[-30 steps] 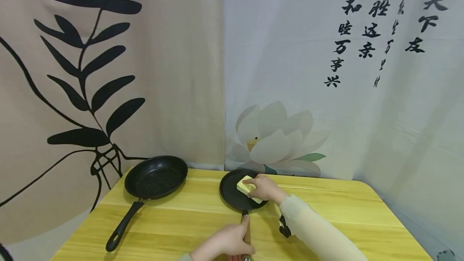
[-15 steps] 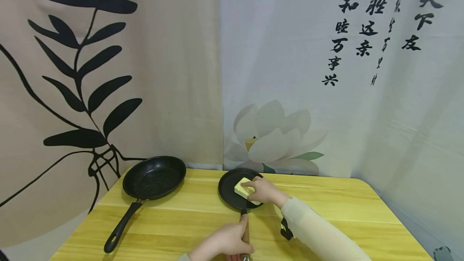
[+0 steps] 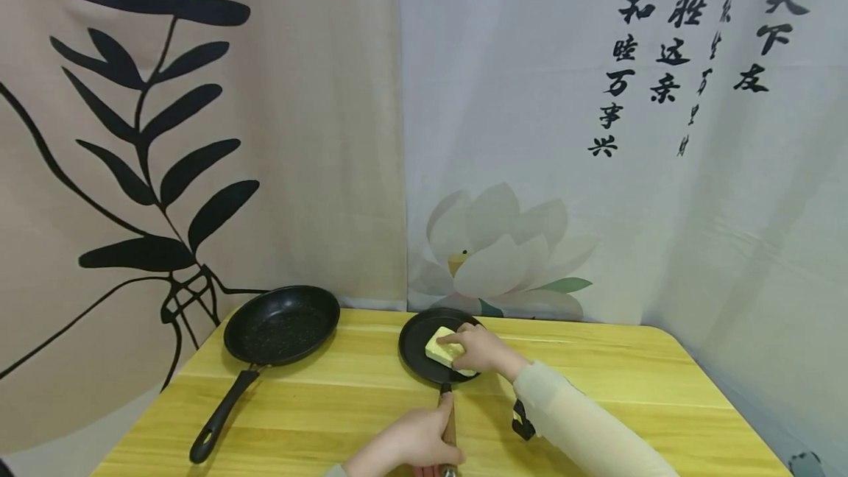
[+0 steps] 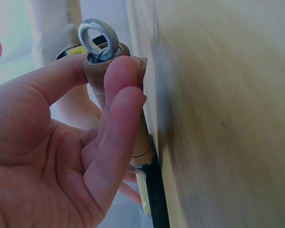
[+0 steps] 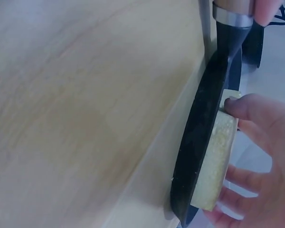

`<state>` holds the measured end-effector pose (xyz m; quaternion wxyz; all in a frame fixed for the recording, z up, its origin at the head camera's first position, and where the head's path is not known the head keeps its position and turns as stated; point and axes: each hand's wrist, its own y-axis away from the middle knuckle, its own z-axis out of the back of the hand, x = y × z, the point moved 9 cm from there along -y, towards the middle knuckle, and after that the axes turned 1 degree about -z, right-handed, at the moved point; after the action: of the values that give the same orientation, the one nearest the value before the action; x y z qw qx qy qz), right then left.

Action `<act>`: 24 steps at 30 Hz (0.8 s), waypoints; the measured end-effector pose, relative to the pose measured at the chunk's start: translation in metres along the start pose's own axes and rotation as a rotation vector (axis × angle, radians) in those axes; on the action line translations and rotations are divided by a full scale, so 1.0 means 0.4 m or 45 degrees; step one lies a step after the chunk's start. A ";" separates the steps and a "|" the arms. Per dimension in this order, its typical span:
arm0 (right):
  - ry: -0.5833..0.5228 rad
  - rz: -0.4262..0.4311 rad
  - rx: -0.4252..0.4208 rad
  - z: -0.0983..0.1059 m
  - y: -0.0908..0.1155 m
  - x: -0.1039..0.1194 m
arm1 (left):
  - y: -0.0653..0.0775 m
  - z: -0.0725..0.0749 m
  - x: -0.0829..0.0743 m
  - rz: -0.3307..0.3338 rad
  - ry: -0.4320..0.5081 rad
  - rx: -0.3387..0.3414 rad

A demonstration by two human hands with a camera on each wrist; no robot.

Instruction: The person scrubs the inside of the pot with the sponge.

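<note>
At the far edge of the counter (image 3: 596, 366), near its middle: one small black pan (image 3: 416, 352), round and shallow, with its wooden handle (image 3: 450, 429) pointing toward me. Fitted to the handle's end: one metal ring (image 4: 100, 40). Item in use: one yellow sponge (image 3: 437, 352), a thick block lying inside the pan's rim. My right hand (image 3: 480, 350) pinches it, thumb on one side, fingers on the other; how hard they press, I cannot tell. My left hand (image 3: 414, 436) grips the handle, fingers closed about the wood close to the ring. Latest change: the sponge has slid slightly leftward and nearer to me over the pan's base, my right fingers going with it, while pan and left hand hold their places. Meaning, by my judgement: the work inside the pan is under way, one hand steadying and the other moving. Standing apart on the left: one larger black frying pan (image 3: 285, 326), nothing in it, untouched. Behind: one cloth backdrop (image 3: 331, 131), printed with dark leaves, a pale lotus (image 3: 490, 256) and columns of black characters (image 3: 639, 9).
</note>
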<state>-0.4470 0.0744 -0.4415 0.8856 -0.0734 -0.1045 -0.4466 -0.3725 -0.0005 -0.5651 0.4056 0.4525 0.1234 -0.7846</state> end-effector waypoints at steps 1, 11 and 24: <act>-0.004 0.003 0.003 0.000 0.000 0.000 | 0.000 0.000 0.000 0.004 0.005 0.003; -0.081 0.068 0.020 -0.011 -0.010 0.001 | -0.001 -0.004 -0.001 0.008 0.032 -0.002; -0.072 0.125 0.041 -0.021 -0.021 0.033 | 0.045 0.009 -0.069 0.034 -0.083 -0.059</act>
<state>-0.4450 0.0572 -0.4460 0.9041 -0.0767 -0.1332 -0.3987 -0.3540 0.0003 -0.5376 0.4302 0.4186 0.1221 -0.7904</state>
